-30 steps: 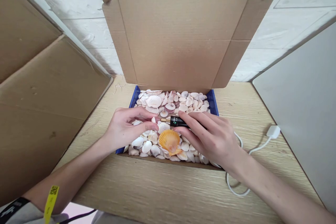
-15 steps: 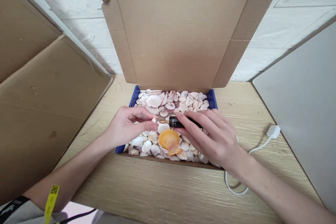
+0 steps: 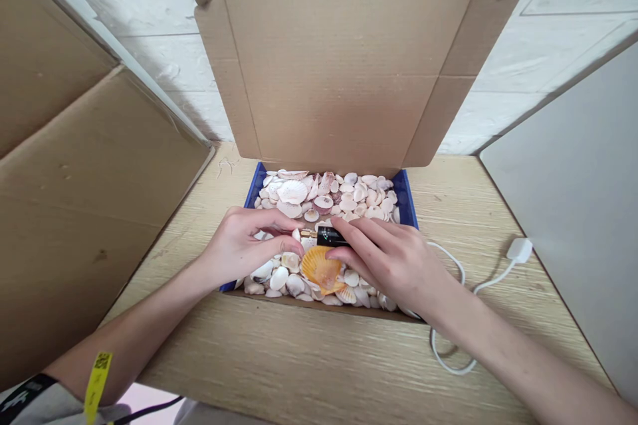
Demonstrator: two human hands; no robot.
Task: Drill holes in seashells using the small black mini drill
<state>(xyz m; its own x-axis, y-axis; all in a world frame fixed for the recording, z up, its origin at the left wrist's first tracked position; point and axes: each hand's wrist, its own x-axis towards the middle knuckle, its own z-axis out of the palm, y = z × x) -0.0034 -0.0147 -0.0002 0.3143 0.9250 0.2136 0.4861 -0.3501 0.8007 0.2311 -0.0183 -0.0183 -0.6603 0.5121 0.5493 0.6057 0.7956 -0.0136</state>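
Observation:
A shallow blue-lined cardboard box (image 3: 255, 184) lies open on a wooden table, filled with several pale seashells (image 3: 319, 194). A large orange scallop shell (image 3: 321, 267) lies near its front edge. My right hand (image 3: 386, 259) grips a small black pen-like tool (image 3: 329, 236) with a white cable, its metal tip pointing left. My left hand (image 3: 244, 242) pinches a small pale shell (image 3: 296, 235) against that tip, just above the orange scallop.
The box's lid (image 3: 343, 66) stands upright behind the shells. Cardboard panels (image 3: 90, 166) wall the left side, a grey panel (image 3: 573, 199) the right. The white cable (image 3: 461, 319) loops on the table (image 3: 309, 365) to a plug (image 3: 519, 250).
Both hands have sunk a little toward the shells and the tool has slid left under my right fingers, so less of it shows. The cable loop has shifted.

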